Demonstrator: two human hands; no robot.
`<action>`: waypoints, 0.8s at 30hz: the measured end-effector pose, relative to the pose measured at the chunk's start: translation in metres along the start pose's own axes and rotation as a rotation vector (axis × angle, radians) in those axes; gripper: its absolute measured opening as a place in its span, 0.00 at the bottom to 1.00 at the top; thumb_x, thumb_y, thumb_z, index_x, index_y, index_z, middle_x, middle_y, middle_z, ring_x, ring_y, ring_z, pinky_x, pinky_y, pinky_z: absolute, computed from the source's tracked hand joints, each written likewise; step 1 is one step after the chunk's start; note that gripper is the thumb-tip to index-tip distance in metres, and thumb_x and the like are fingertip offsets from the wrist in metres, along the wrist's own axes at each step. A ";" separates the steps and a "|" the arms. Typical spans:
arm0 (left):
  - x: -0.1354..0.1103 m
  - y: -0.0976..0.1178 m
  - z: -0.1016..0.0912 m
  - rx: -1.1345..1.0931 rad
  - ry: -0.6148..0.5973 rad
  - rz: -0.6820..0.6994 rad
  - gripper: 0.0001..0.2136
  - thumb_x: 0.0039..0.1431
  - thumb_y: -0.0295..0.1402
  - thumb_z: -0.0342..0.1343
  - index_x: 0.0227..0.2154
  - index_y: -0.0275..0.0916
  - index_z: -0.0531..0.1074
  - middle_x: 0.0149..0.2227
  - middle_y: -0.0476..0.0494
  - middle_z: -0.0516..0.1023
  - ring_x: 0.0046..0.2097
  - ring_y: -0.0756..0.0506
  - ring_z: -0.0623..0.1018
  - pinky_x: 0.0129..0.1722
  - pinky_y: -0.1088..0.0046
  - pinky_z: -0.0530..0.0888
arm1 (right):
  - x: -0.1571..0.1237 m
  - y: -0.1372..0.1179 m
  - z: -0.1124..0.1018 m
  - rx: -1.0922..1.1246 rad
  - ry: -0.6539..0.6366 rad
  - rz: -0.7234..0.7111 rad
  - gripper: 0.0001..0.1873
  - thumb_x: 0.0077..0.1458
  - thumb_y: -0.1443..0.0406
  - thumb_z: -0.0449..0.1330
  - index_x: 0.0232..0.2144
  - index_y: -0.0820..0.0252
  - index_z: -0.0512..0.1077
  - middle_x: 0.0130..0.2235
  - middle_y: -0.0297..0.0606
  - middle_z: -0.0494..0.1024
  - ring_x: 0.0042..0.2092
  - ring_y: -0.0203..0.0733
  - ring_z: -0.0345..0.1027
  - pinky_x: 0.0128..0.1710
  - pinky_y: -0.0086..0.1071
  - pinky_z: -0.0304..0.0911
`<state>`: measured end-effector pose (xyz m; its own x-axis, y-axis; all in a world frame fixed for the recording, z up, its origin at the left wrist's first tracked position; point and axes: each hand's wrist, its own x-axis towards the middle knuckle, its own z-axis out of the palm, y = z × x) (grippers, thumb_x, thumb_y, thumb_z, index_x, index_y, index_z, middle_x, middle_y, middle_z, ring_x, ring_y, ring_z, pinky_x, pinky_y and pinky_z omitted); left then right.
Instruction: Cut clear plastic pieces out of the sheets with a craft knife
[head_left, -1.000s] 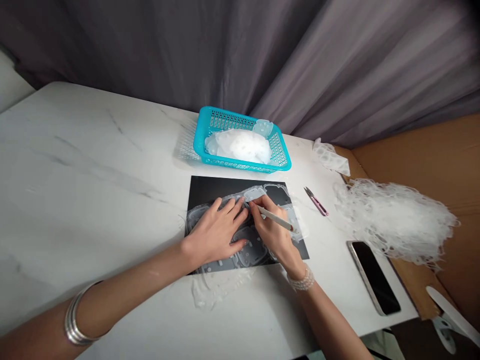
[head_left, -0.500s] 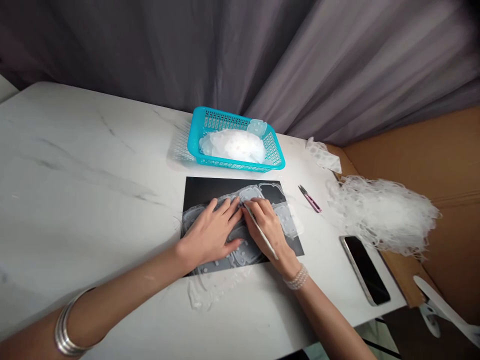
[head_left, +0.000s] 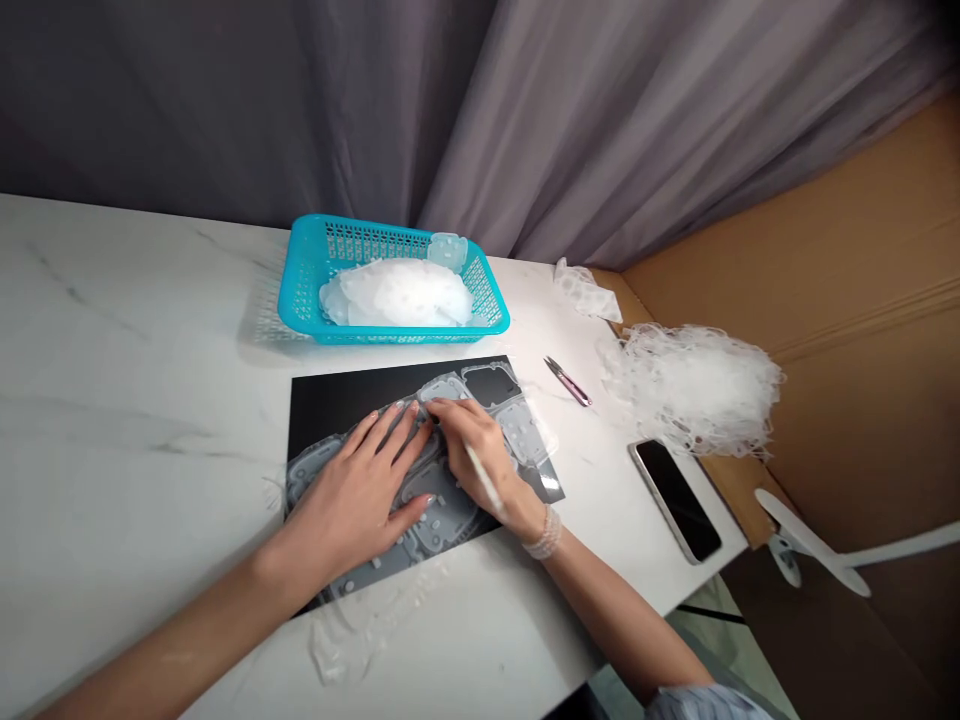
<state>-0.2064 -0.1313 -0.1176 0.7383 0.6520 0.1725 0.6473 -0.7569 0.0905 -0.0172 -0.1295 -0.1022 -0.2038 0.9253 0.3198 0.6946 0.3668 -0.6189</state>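
Note:
A clear plastic sheet (head_left: 517, 425) of moulded pad shapes lies on a black mat (head_left: 337, 395) on the white marble table (head_left: 120, 380). My left hand (head_left: 352, 495) lies flat on the sheet with its fingers spread. Just to its right, my right hand (head_left: 476, 450) is closed around a thin white pen-like tool (head_left: 484, 482), its tip down on the sheet near my left fingertips. A bead bracelet sits on my right wrist.
A turquoise basket (head_left: 307, 275) of cut-out clear pieces stands behind the mat. Small purple snips (head_left: 568, 381), a heap of white plastic offcuts (head_left: 694, 385), a dark phone (head_left: 677, 485) and a brown cardboard box (head_left: 862, 330) lie to the right. Grey curtain behind.
The view has swung right, so everything sits further left in the picture. My right hand has tilted the tool more upright over the sheet. My left hand stays flat on the sheet.

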 end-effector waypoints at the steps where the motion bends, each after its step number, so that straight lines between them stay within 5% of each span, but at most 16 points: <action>1: 0.000 0.000 -0.001 -0.008 -0.004 -0.007 0.32 0.67 0.47 0.46 0.67 0.30 0.58 0.69 0.29 0.58 0.70 0.31 0.57 0.68 0.50 0.53 | -0.002 0.007 -0.008 0.107 0.086 0.106 0.17 0.68 0.67 0.48 0.49 0.57 0.76 0.45 0.44 0.81 0.44 0.44 0.74 0.48 0.40 0.72; 6: 0.001 0.003 -0.005 -0.093 -0.033 -0.056 0.31 0.68 0.47 0.44 0.69 0.36 0.55 0.70 0.32 0.55 0.70 0.33 0.57 0.68 0.50 0.54 | -0.023 0.067 -0.096 0.564 0.580 0.617 0.10 0.57 0.63 0.65 0.42 0.55 0.79 0.33 0.36 0.81 0.36 0.39 0.77 0.40 0.33 0.74; 9: 0.004 0.004 -0.014 -0.194 -0.053 -0.091 0.30 0.68 0.45 0.47 0.68 0.35 0.57 0.70 0.31 0.55 0.70 0.32 0.56 0.68 0.46 0.51 | -0.034 0.082 -0.131 0.737 0.643 0.711 0.11 0.49 0.63 0.70 0.38 0.55 0.79 0.31 0.36 0.81 0.36 0.40 0.79 0.42 0.32 0.74; 12: 0.016 0.001 -0.034 -0.446 -0.034 -0.150 0.25 0.68 0.43 0.46 0.61 0.34 0.68 0.66 0.31 0.64 0.68 0.32 0.61 0.68 0.46 0.52 | -0.032 0.051 -0.116 0.716 0.597 0.636 0.13 0.53 0.60 0.68 0.42 0.55 0.79 0.34 0.37 0.82 0.40 0.41 0.79 0.47 0.37 0.74; 14: 0.031 0.000 -0.047 -0.777 -0.007 -0.289 0.23 0.69 0.45 0.43 0.53 0.35 0.75 0.59 0.33 0.74 0.62 0.35 0.70 0.64 0.50 0.62 | -0.024 0.015 -0.094 0.564 0.524 0.520 0.11 0.60 0.60 0.63 0.44 0.53 0.79 0.40 0.38 0.83 0.43 0.42 0.78 0.49 0.39 0.73; 18: 0.062 0.000 -0.055 -1.664 -0.084 -0.718 0.27 0.64 0.55 0.47 0.42 0.34 0.78 0.39 0.35 0.82 0.42 0.39 0.81 0.45 0.60 0.77 | -0.012 -0.042 -0.070 0.282 0.073 0.100 0.14 0.66 0.65 0.56 0.50 0.48 0.77 0.49 0.37 0.81 0.51 0.45 0.75 0.51 0.40 0.71; 20: 0.070 0.002 -0.049 -1.859 -0.125 -0.773 0.22 0.59 0.52 0.56 0.36 0.34 0.78 0.34 0.37 0.82 0.38 0.40 0.81 0.39 0.66 0.76 | -0.013 -0.049 -0.072 0.253 -0.127 -0.078 0.16 0.67 0.63 0.54 0.54 0.48 0.74 0.47 0.37 0.82 0.48 0.44 0.77 0.47 0.38 0.72; 22: 0.073 0.003 -0.043 -1.856 -0.134 -0.714 0.15 0.56 0.44 0.61 0.32 0.35 0.79 0.34 0.40 0.82 0.38 0.43 0.80 0.37 0.71 0.74 | -0.014 -0.045 -0.079 0.225 -0.132 -0.083 0.17 0.69 0.59 0.51 0.53 0.51 0.75 0.41 0.38 0.83 0.41 0.43 0.78 0.41 0.36 0.72; 24: 0.072 0.004 -0.039 -1.800 -0.127 -0.637 0.11 0.56 0.40 0.60 0.31 0.36 0.79 0.34 0.41 0.82 0.38 0.43 0.80 0.37 0.72 0.73 | -0.010 -0.035 -0.087 0.163 0.025 0.079 0.22 0.71 0.56 0.45 0.42 0.54 0.77 0.35 0.38 0.82 0.34 0.41 0.75 0.35 0.34 0.68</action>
<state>-0.1580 -0.0886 -0.0661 0.5671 0.7472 -0.3465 -0.0829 0.4703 0.8786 0.0199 -0.1597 -0.0211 -0.1347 0.9498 0.2822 0.5865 0.3060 -0.7499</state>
